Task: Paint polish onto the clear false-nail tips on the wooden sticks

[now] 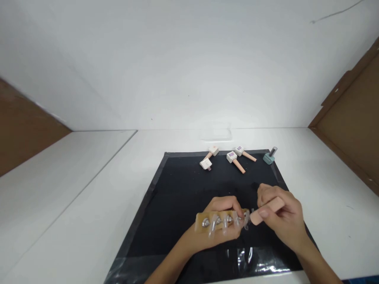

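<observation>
In the head view, my left hand (219, 236) is closed around a yellowish display strip (211, 217). Round metal studs run along the strip, and clear false nail tips (213, 227) stick out from it. The fingers of my right hand (284, 217) pinch a peach-coloured nail polish cap (268, 210) that looks like those on the bottles behind. One end of the cap points at the nail tip (246, 220) at the strip's right end, close beside it. Whether a brush on it touches that tip I cannot make out.
Several white nail polish bottles (231, 157) lie along the back of the black mat (177, 189), some with peach caps. A teal bottle (269, 158) with a grey cap is at the back right corner. Behind the mat lies a clear tray (216, 136). Brown panels (355, 110) flank the white table.
</observation>
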A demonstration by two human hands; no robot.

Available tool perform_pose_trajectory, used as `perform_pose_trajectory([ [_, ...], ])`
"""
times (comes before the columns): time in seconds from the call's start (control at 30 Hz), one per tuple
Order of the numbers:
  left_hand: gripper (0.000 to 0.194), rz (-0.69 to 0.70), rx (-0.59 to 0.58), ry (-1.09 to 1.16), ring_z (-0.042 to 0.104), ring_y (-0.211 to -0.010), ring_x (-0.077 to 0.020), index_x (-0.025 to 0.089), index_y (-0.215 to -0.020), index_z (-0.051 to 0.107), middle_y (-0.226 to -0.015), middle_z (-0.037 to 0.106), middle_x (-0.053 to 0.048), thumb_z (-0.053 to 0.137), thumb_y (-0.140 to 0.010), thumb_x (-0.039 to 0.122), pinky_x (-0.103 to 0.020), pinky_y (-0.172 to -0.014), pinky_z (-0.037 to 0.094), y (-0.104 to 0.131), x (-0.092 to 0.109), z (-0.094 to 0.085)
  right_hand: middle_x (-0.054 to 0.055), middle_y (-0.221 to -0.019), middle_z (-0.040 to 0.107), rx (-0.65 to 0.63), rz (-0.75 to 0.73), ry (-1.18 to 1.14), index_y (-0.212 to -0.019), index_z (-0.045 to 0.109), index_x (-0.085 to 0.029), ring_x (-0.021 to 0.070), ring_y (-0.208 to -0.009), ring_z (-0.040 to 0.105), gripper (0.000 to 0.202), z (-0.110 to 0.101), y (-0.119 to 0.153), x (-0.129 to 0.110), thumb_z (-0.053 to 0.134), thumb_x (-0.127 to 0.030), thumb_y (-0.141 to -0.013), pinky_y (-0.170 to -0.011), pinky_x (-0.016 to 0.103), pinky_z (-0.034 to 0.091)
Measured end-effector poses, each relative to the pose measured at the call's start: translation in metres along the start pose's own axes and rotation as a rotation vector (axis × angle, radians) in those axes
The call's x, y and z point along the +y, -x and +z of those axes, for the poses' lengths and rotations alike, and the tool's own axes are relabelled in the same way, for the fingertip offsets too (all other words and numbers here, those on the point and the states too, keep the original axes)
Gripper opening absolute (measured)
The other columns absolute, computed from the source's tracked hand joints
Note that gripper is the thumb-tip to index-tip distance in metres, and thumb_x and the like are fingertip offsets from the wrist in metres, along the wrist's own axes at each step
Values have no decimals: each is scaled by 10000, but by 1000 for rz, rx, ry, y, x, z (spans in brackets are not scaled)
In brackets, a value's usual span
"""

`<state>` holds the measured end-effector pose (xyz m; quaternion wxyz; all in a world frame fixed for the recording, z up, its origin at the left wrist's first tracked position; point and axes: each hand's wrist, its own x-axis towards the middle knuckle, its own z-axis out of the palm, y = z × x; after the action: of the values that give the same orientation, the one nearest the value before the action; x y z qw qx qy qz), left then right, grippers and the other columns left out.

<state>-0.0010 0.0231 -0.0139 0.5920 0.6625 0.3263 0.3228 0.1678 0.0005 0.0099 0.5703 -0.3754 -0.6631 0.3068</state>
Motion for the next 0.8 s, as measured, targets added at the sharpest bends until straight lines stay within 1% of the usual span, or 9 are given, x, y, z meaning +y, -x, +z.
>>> perform_pose_trajectory([
  [0.1, 93, 3, 0, -49, 448, -463, -66, 167, -614, 529, -542, 495, 51, 605, -637, 119, -184, -469, 341, 0, 1, 1, -52, -538, 448, 48, 5, 69, -645, 495, -208, 108, -483, 416, 258, -1, 1, 1, 637, -274, -851, -447, 238, 323],
  [0.17, 98, 0, -1, -54, 451, -463, -69, 170, -609, 522, -539, 491, 51, 599, -637, 117, -187, -471, 340, 0, 1, 1, -50, -548, 450, 71, 2, 46, -668, 502, -213, 111, -484, 420, 245, -1, 1, 2, 630, -298, -859, -446, 241, 320],
  [0.27, 108, 11, -6, -32, 484, -488, -82, 174, -588, 508, -546, 508, 39, 592, -645, 137, -199, -504, 366, -1, 4, 2, -53, -529, 446, 8, 5, -22, -664, 484, -221, 116, -476, 416, 281, -2, 0, 1, 608, -364, -872, -449, 247, 332],
  [0.33, 114, 25, -2, -39, 482, -485, -81, 174, -573, 503, -536, 505, 40, 586, -643, 139, -201, -511, 369, -1, 5, 2, -52, -518, 443, -24, 12, 1, -636, 472, -219, 117, -472, 413, 303, -2, -1, 0, 609, -355, -869, -448, 249, 334],
  [0.5, 114, 35, 5, -109, 459, -468, -75, 177, -565, 501, -525, 516, 43, 572, -629, 115, -194, -487, 351, -1, 3, 2, -53, -536, 440, 94, 23, 94, -652, 500, -213, 110, -483, 406, 251, -2, 1, 3, 630, -287, -855, -450, 241, 314],
  [0.57, 112, 47, -4, -112, 496, -508, -86, 176, -577, 518, -564, 560, 31, 588, -635, 111, -193, -507, 374, 0, 0, 2, -55, -532, 442, 72, 24, 32, -660, 496, -216, 109, -476, 410, 263, -2, 1, 3, 620, -326, -865, -449, 240, 323],
  [0.63, 113, 65, -23, -96, 538, -555, -96, 175, -597, 536, -609, 599, 22, 610, -645, 104, -191, -542, 408, 0, -3, 2, -52, -517, 445, 1, 20, -4, -625, 476, -214, 108, -460, 411, 314, -2, 0, 2, 605, -360, -871, -437, 242, 329],
  [0.7, 126, 95, -30, -84, 553, -566, -96, 171, -602, 539, -616, 608, 24, 612, -644, 77, -187, -559, 426, 0, -5, 3, -46, -504, 447, -34, 8, 51, -572, 448, -208, 105, -449, 404, 362, -2, -2, -1, 607, -346, -866, -422, 241, 320],
  [0.8, 137, 117, -23, -106, 542, -537, -87, 166, -602, 539, -595, 595, 31, 602, -636, 49, -184, -542, 421, 0, -8, 4, -49, -492, 433, 40, -18, 179, -547, 433, -205, 102, -449, 388, 360, -1, -4, -3, 619, -270, -849, -418, 236, 300],
])
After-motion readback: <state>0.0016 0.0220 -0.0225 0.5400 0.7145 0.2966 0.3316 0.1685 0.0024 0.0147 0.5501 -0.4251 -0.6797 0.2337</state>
